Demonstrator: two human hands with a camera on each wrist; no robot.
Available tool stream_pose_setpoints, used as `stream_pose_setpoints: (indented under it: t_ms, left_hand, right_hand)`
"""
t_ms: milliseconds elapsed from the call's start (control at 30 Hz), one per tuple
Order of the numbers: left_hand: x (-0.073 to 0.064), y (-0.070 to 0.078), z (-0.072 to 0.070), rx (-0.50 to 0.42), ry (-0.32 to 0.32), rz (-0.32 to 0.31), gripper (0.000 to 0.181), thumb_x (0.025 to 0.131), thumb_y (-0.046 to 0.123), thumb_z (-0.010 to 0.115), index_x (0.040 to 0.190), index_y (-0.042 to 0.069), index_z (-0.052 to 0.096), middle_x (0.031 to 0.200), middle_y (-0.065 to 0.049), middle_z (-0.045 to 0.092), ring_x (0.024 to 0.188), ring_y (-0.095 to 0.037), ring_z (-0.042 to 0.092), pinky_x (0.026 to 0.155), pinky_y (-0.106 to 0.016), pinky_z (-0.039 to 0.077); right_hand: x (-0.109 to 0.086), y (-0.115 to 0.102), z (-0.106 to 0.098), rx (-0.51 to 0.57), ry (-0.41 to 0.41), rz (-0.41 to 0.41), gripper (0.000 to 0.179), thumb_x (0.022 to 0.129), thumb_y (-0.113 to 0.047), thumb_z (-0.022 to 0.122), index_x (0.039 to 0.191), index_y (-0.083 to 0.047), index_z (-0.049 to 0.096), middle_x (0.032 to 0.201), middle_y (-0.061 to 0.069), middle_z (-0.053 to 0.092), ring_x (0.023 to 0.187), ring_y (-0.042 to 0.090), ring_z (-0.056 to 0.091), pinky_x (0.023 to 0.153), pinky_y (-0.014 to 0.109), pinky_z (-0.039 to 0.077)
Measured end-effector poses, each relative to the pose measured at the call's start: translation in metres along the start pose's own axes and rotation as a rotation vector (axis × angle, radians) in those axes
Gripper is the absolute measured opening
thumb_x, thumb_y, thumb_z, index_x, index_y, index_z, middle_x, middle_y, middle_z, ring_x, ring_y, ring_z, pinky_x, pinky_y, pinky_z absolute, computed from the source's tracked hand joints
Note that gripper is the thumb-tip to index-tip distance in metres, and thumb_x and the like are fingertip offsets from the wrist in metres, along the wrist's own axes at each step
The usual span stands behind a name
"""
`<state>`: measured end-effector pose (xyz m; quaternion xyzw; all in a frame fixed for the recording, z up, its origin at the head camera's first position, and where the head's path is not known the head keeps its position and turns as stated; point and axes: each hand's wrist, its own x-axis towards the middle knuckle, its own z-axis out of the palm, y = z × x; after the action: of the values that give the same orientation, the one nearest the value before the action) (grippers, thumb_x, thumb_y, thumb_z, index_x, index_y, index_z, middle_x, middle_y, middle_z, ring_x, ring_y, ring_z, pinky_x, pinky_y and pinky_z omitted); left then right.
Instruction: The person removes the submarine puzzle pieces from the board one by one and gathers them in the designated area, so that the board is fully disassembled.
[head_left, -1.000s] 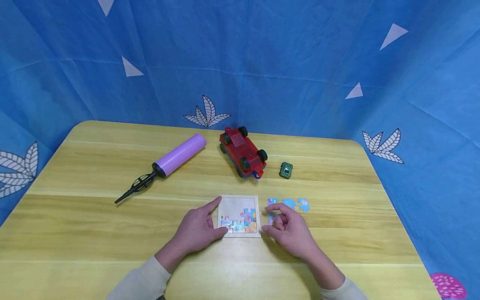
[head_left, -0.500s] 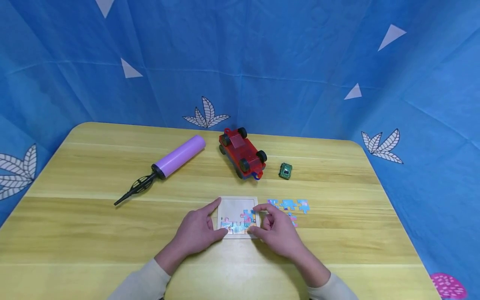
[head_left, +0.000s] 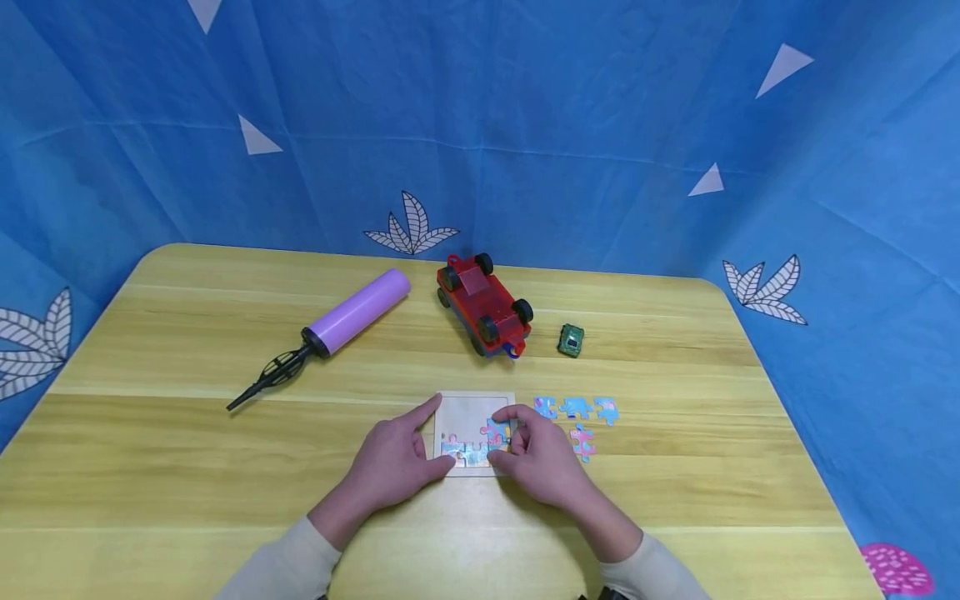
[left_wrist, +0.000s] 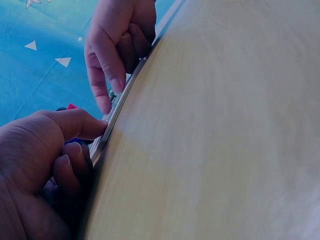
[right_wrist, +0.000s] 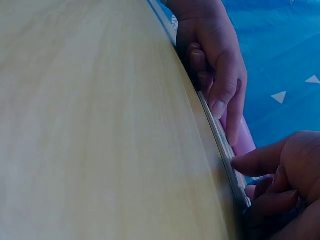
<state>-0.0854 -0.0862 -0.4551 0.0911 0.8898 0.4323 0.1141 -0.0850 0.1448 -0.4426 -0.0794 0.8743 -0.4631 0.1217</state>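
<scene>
A small square puzzle tray [head_left: 476, 472] with a pale wooden rim lies near the middle of the table. Jigsaw pieces [head_left: 476, 454] run along its front edge, with another piece [head_left: 495, 431] above them at the right. My left hand [head_left: 393, 458] holds the tray by its left side, forefinger at the back corner and thumb at the front corner. Over the right side reaches my right hand [head_left: 543, 458], its thumb and forefinger bent and apart, tips at the pieces. Whether they pinch a piece I cannot tell.
Several loose jigsaw pieces [head_left: 576, 407] lie right of the tray, one pinkish piece [head_left: 582, 442] beside the right hand. Behind are an upturned red toy car [head_left: 486, 304], a small green toy [head_left: 571, 341] and a purple hand pump [head_left: 360, 312]. A blue curtain [head_left: 600, 125] hangs behind the table.
My right hand has moved left from beside the tray onto the pieces at its right side, uncovering a loose pinkish piece. The left hand has stayed at the tray's left side.
</scene>
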Motion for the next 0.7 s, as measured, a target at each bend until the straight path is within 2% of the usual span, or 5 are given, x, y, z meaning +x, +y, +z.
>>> stream_pose_setpoints:
  t_ms: [467, 700]
  left_hand:
    - [0.0, -0.0001, -0.0003, 0.003, 0.002, -0.006, 0.084, 0.079, 0.027, 0.085, 0.151, 0.012, 0.045, 0.057, 0.006, 0.053, 0.047, -0.011, 0.049, 0.05, -0.031, 0.042]
    - [0.0005, -0.0002, -0.0005, 0.0, -0.005, -0.006, 0.085, 0.079, 0.028, 0.085, 0.152, 0.012, 0.044, 0.057, 0.006, 0.054, 0.048, -0.012, 0.05, 0.05, -0.031, 0.042]
  right_hand:
    - [0.0029, 0.0012, -0.0005, 0.019, 0.006, 0.036, 0.039, 0.081, -0.006, 0.081, 0.115, -0.007, 0.062, 0.059, -0.003, 0.043, 0.05, 0.012, 0.039, 0.057, 0.031, 0.038]
    - [0.0042, 0.0039, 0.0006, 0.066, -0.005, 0.063, 0.04, 0.082, -0.004, 0.08, 0.116, -0.007, 0.06, 0.061, -0.003, 0.043, 0.052, 0.013, 0.038, 0.057, 0.031, 0.038]
